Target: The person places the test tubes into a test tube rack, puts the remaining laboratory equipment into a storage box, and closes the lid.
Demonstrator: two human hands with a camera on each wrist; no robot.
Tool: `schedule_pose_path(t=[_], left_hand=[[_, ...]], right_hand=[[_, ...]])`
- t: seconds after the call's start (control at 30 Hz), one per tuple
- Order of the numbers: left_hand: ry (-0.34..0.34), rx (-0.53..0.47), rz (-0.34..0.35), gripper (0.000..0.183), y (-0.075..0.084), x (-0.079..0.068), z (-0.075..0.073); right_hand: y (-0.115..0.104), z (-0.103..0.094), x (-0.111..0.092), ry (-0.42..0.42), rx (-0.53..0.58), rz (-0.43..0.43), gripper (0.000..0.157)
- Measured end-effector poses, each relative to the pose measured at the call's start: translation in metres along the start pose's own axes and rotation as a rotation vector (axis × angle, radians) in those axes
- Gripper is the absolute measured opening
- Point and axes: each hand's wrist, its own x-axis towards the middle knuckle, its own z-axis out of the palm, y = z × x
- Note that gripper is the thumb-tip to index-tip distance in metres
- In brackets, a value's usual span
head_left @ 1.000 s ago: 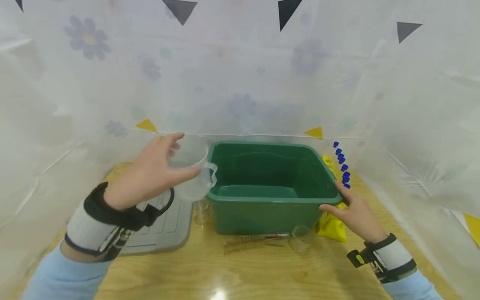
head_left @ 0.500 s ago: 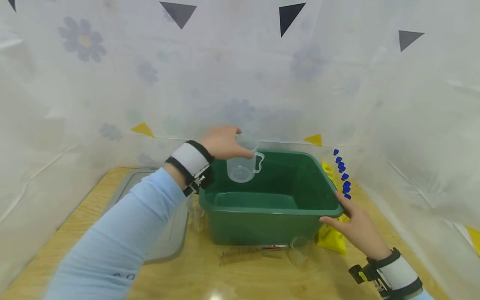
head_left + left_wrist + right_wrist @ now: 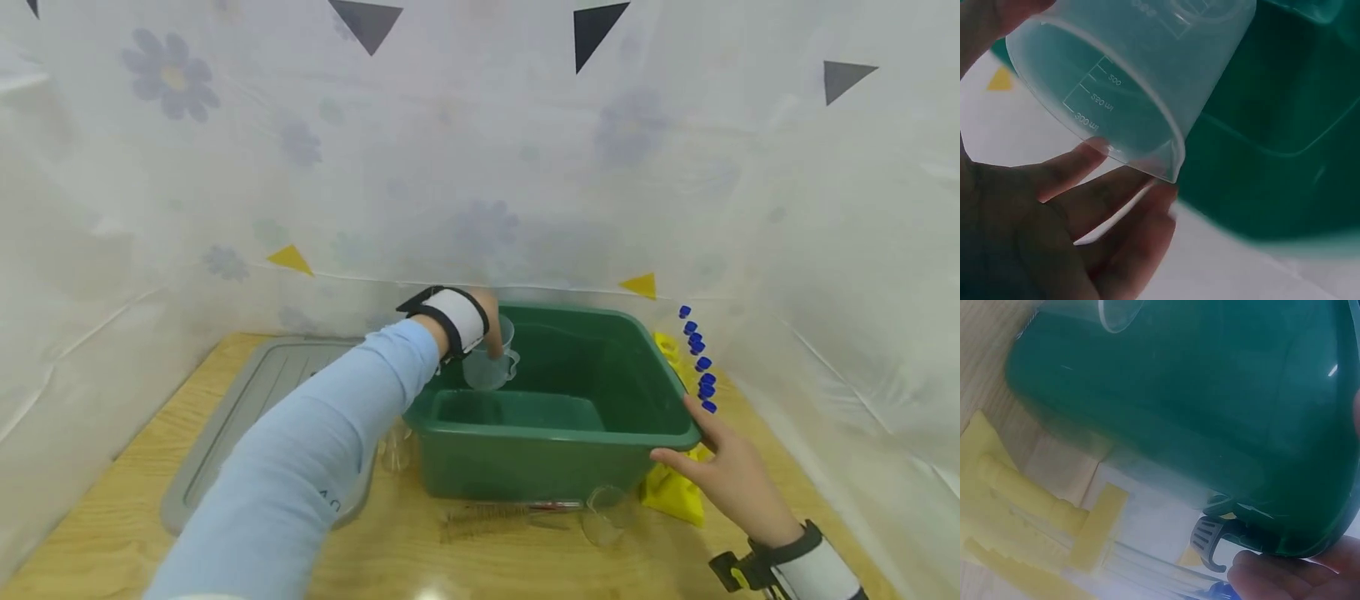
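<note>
My left hand [image 3: 491, 321] is down inside the green plastic tub [image 3: 540, 467], at its left end, holding a clear plastic measuring jug [image 3: 483, 372]. In the left wrist view, the fingers of the left hand [image 3: 1054, 219] lie against the jug's rim [image 3: 1175, 140] near the spout, and the thumb is on the opposite side. Printed volume marks show on the jug's wall. My right hand [image 3: 738, 479] grips the tub's front right corner, thumb on the front wall under the rim. In the right wrist view, the right hand's fingers [image 3: 1279, 575] curl beneath the tub's edge.
A grey ribbed lid [image 3: 225, 433] lies on the left of the wooden table. Clear glassware [image 3: 395, 450] stands between lid and tub. In front lie a bottle brush [image 3: 487, 515] and a glass beaker [image 3: 602, 525]. A yellow plastic stand [image 3: 672, 492] with blue caps [image 3: 702, 364] is at right.
My left hand has carried the measuring jug rightward from over the grey lid, then down into the tub. The right hand stays at the tub's corner.
</note>
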Motion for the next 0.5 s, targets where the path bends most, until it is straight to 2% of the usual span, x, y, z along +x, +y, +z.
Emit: schedule_pose_path(t=[0.17,0.37,0.5], left_hand=[[-0.017,0.118,-0.044,0.044,0.006,0.002,0.015],[0.029,0.293,0.002,0.012,0.002,-0.006,0.032],[0.020,0.296,-0.003,0.013,-0.003,-0.008,0.038]], right_hand=[[0.000,0.002,-0.008,0.027,-0.017,0.013,0.094],[-0.007,0.006,-0.017,0.042,-0.023,0.016,0.094],[-0.012,0.006,-0.021,0.058,-0.019,0.005,0.093]])
